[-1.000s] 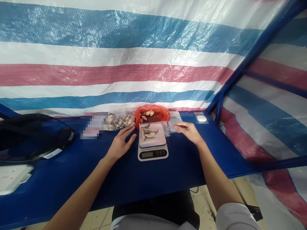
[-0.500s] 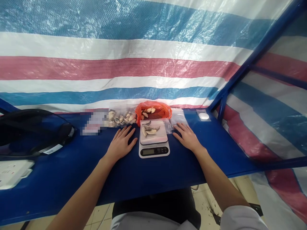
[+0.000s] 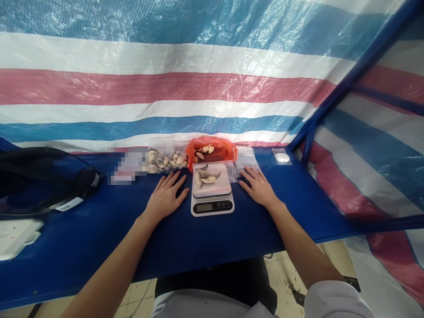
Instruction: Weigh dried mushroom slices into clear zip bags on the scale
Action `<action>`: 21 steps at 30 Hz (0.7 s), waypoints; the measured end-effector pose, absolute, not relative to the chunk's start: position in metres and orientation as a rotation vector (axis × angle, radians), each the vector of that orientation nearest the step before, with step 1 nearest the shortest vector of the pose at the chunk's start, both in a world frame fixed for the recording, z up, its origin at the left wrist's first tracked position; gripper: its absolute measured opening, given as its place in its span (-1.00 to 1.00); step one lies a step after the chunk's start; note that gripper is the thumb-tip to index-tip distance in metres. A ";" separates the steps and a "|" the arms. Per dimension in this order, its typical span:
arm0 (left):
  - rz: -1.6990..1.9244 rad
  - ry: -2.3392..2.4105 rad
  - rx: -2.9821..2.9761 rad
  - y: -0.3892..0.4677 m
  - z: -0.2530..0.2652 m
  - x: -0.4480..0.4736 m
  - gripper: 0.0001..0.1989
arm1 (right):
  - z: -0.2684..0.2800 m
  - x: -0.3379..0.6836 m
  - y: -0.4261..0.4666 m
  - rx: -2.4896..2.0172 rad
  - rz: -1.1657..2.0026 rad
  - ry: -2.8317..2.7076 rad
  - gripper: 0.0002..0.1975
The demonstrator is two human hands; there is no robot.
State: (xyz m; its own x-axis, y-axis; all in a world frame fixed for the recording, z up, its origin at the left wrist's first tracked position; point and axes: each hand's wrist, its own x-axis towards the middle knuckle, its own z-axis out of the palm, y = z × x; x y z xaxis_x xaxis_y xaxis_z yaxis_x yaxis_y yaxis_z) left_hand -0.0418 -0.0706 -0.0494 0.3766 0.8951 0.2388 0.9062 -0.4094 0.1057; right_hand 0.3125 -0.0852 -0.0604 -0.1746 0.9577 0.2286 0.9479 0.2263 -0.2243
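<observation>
While pale pieces (image 3: 209, 180) rest on top of it, one scale (image 3: 212, 191) sits between two spread hands

Since the pieces overlap, I cannot count them surely; four or five seem to lie there. Just behind, at 12 o'clock from the scale, one orange bag (image 3: 231, 151) gapes with more pieces inside, its near rim partly blocked by the scale. At 9 o'clock the left hand (image 3: 166, 196) lies palm down, fingers fanned, gripping nothing, on the blue table (image 3: 185, 247). At 3 o'clock the right hand (image 3: 259, 186) lies likewise, its fingertips over the edge of one flat bag (image 3: 245, 158). One clear bag (image 3: 165, 161) at 10 o'clock holds pieces too jumbled to count. Farther out, one white rounded object (image 3: 282, 157) lies at 2 o'clock, one black headset (image 3: 71, 185) at 9, and one white power strip (image 3: 18, 236) between 8 and 9. Striped sheeting (image 3: 165, 86) walls off 12 o'clock.
</observation>
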 end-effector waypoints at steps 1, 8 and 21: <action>-0.402 -1.684 -2.571 -0.071 -0.049 -0.042 -0.40 | -0.061 0.313 -0.085 -1.774 0.038 -2.188 -0.50; -0.399 -1.688 -2.571 -0.070 -0.050 -0.041 -0.38 | -0.061 0.312 -0.086 -1.775 0.004 -2.195 -0.50; -0.948 -1.590 -2.566 -0.069 -0.027 -0.027 -0.55 | -0.023 0.296 -0.085 -1.601 0.241 -1.892 -0.60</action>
State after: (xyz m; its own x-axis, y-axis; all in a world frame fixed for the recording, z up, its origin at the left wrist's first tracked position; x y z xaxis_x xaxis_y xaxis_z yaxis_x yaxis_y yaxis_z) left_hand -0.0272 -0.0693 -0.0267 0.3154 0.8218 0.4745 0.8081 -0.4947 0.3196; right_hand 0.2965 -0.0848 -0.0230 -0.0531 0.9358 0.3486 0.8183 0.2409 -0.5219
